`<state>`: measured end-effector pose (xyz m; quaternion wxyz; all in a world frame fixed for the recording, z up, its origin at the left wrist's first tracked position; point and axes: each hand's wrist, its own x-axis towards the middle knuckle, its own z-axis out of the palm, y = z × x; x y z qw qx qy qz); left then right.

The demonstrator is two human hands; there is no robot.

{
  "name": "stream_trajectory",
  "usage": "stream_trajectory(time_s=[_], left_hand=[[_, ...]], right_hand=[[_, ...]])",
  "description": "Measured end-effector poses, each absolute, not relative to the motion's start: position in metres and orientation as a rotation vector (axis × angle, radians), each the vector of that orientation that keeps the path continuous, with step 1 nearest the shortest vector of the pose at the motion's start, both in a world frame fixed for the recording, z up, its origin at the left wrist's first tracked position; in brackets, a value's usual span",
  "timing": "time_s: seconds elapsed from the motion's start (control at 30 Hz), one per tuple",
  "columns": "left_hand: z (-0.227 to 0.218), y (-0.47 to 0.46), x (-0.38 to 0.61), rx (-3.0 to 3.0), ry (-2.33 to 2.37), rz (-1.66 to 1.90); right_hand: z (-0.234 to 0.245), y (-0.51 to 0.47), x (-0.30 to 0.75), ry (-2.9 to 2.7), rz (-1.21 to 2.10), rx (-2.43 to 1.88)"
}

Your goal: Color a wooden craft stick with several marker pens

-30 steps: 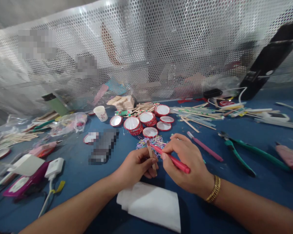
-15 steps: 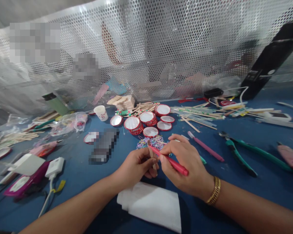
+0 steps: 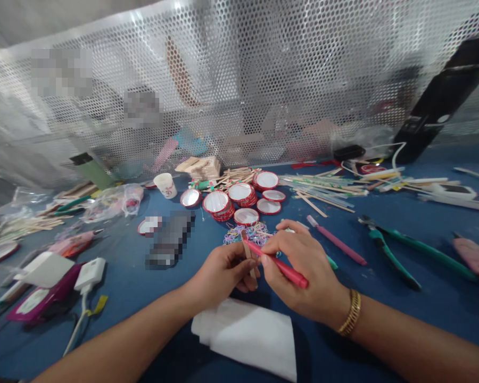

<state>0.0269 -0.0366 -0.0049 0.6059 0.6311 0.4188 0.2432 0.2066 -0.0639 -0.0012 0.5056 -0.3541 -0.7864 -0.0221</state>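
My left hand (image 3: 227, 268) is closed around a flat wooden craft stick (image 3: 248, 259), held upright with its reddish-brown end up. Between the thumb and fingers of my right hand (image 3: 303, 266) is a red marker pen (image 3: 287, 270); its tip meets the stick near the coloured end. Just beyond both hands lies a heap of small pastel rubber bands (image 3: 249, 232). A folded white cloth or tissue (image 3: 249, 335) lies on the blue table below my wrists.
Several red-rimmed round discs (image 3: 216, 202) sit in stacks behind the bands, near a paper cup (image 3: 165, 185). A phone (image 3: 171, 238) lies to the left. Rightward are a pink pen (image 3: 339, 242) and teal-handled pliers (image 3: 395, 258). A perforated metal screen (image 3: 263, 96) stands behind.
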Motion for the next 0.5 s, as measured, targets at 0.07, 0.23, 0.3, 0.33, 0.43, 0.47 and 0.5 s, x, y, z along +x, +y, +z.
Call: stream_trajectory(time_s=[0.07,0.23,0.3,0.33,0.43,0.47,0.5], left_hand=[[-0.0048,-0.0366,0.0267,1.457,0.967,0.556],[-0.0036,-0.0382,0.0268,1.451,0.968,0.554],[-0.0034,-0.0385,0.0273,1.445,0.974,0.555],[-0.0032,-0.0384,0.0276,1.443,0.976,0.555],[-0.0026,-0.038,0.028,1.448,0.975,0.554],[-0.0025,-0.0379,0.0279,1.448,0.975,0.556],[-0.0026,-0.0378,0.0277,1.445,0.975,0.558]], right_hand=[[-0.0013,-0.0637,0.2066,-1.899,-0.05,-0.861],[-0.0004,-0.0624,0.2073,-1.89,-0.04,-0.892],[-0.0005,-0.0626,0.208,-1.878,-0.043,-0.901],[-0.0006,-0.0629,0.2083,-1.874,-0.046,-0.9],[-0.0009,-0.0641,0.2087,-1.869,-0.055,-0.886],[-0.0009,-0.0643,0.2086,-1.872,-0.056,-0.88],[-0.0009,-0.0645,0.2084,-1.877,-0.056,-0.874]])
